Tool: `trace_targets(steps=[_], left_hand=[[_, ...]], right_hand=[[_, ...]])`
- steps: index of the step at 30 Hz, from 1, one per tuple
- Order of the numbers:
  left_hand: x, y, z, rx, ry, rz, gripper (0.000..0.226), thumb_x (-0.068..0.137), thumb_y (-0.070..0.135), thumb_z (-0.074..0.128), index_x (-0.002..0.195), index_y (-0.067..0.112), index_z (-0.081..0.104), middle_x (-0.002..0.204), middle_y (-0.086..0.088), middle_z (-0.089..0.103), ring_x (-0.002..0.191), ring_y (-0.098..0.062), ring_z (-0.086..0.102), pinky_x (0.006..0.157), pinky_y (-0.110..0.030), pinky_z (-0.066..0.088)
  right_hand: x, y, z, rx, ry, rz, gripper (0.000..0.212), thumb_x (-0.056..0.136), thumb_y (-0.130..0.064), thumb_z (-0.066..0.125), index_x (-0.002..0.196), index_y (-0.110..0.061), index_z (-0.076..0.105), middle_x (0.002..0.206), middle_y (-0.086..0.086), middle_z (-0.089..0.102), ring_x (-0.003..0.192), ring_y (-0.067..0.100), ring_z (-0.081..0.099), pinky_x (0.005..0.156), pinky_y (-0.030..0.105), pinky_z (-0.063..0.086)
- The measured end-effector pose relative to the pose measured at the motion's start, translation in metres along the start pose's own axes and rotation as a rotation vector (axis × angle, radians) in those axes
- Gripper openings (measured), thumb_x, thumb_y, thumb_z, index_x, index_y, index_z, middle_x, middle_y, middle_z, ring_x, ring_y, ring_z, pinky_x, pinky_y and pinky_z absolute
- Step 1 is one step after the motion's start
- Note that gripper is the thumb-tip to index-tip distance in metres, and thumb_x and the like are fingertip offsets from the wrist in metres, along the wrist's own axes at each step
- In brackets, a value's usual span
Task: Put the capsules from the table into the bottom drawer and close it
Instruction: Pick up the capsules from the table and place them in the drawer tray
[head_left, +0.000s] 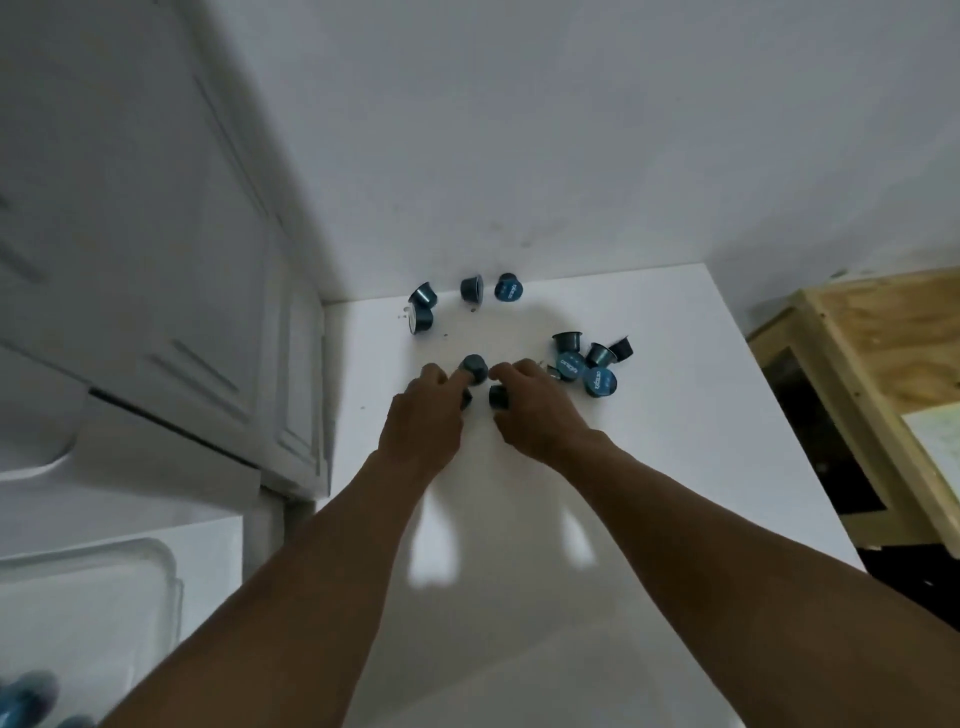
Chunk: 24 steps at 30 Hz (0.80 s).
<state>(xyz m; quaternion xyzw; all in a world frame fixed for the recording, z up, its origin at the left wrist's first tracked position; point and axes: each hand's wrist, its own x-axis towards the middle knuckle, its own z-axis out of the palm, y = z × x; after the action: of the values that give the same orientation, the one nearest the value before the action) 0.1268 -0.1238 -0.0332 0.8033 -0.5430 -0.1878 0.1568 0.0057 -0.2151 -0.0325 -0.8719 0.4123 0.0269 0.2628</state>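
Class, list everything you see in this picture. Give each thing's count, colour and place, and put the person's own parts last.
capsules: about thirteen, dark blue; four near the far wall, roughly six clustered at right, three at the hands
table: one, white, under the capsules
wall: one, white, behind the table
cabinet: one, white, left of the table
wooden frame: one, pale wood, right of the table
clear tray: one, transparent, lower left
blurred blue things: count unclear, blue, bottom left corner
left hand: one, mid-table, fingers curled over a capsule
right hand: one, beside the left, gripping a capsule
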Motion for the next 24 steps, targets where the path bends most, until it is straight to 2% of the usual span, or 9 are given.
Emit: trace_targets(steps=[3,6,8,12,15,17,20,24], left_hand=[[0.014,-0.009,0.008,0.007,-0.02,-0.007,0.034,0.093,0.017,0.049,0.127,0.016,0.051,0.104,-0.012,0.051,0.086,-0.031,0.057,0.08,-0.041,0.051],[0.022,-0.018,0.011,0.025,-0.025,-0.019,0.027,0.091,0.018,0.053,0.117,0.009,0.057,0.1,-0.013,0.053,0.084,-0.03,0.057,0.072,-0.03,0.046],[0.023,-0.022,0.01,0.037,0.004,-0.023,0.022,0.088,0.018,0.056,0.106,0.007,0.06,0.097,-0.012,0.051,0.083,-0.026,0.053,0.067,-0.027,0.042],[0.016,-0.023,0.005,0.025,0.024,-0.029,0.021,0.086,0.019,0.059,0.101,0.005,0.062,0.104,-0.012,0.055,0.093,-0.027,0.055,0.073,-0.029,0.044],[0.008,-0.016,-0.005,0.033,-0.011,-0.058,0.02,0.086,0.023,0.059,0.096,0.005,0.06,0.096,-0.012,0.061,0.088,-0.03,0.059,0.069,-0.028,0.037],[0.001,-0.007,-0.013,0.054,-0.018,-0.059,0.024,0.086,0.028,0.063,0.094,0.005,0.06,0.095,-0.013,0.06,0.088,-0.032,0.059,0.07,-0.03,0.039],[-0.012,0.011,-0.025,0.034,-0.021,-0.053,0.032,0.086,0.032,0.065,0.104,0.006,0.059,0.101,-0.015,0.059,0.092,-0.032,0.059,0.073,-0.032,0.04],[-0.038,0.038,-0.041,-0.051,-0.007,-0.036,0.044,0.085,0.029,0.068,0.123,0.013,0.053,0.111,-0.012,0.058,0.099,-0.029,0.059,0.08,-0.031,0.043]], right_hand=[[0.014,0.003,0.013,-0.025,0.004,-0.023,0.037,0.09,-0.01,0.054,0.127,-0.014,0.052,0.123,0.011,0.053,0.107,0.028,0.053,0.088,0.036,0.047],[0.025,0.005,0.017,-0.033,0.03,-0.014,0.028,0.089,-0.011,0.054,0.118,-0.01,0.057,0.113,0.012,0.056,0.1,0.029,0.054,0.082,0.035,0.045],[0.029,0.004,0.016,-0.031,0.041,-0.004,0.03,0.089,-0.015,0.057,0.118,-0.009,0.057,0.113,0.012,0.056,0.101,0.03,0.055,0.081,0.035,0.044],[0.023,0.0,0.015,-0.058,0.041,0.009,0.031,0.09,-0.024,0.057,0.116,-0.008,0.059,0.111,0.014,0.059,0.101,0.031,0.055,0.08,0.036,0.045],[0.009,-0.007,0.013,-0.059,0.037,0.027,0.026,0.091,-0.027,0.054,0.108,-0.008,0.06,0.107,0.013,0.058,0.095,0.029,0.056,0.073,0.033,0.044],[-0.003,-0.012,0.008,-0.029,0.037,0.051,0.026,0.091,-0.027,0.054,0.109,-0.008,0.06,0.109,0.013,0.055,0.094,0.029,0.057,0.073,0.032,0.044],[-0.028,-0.019,-0.004,-0.005,0.051,0.04,0.031,0.09,-0.023,0.056,0.118,-0.009,0.053,0.111,0.013,0.056,0.096,0.03,0.058,0.075,0.036,0.047],[-0.063,-0.023,-0.024,-0.008,0.109,0.013,0.024,0.088,-0.019,0.06,0.106,-0.009,0.046,0.095,0.013,0.061,0.08,0.027,0.058,0.065,0.035,0.046]])
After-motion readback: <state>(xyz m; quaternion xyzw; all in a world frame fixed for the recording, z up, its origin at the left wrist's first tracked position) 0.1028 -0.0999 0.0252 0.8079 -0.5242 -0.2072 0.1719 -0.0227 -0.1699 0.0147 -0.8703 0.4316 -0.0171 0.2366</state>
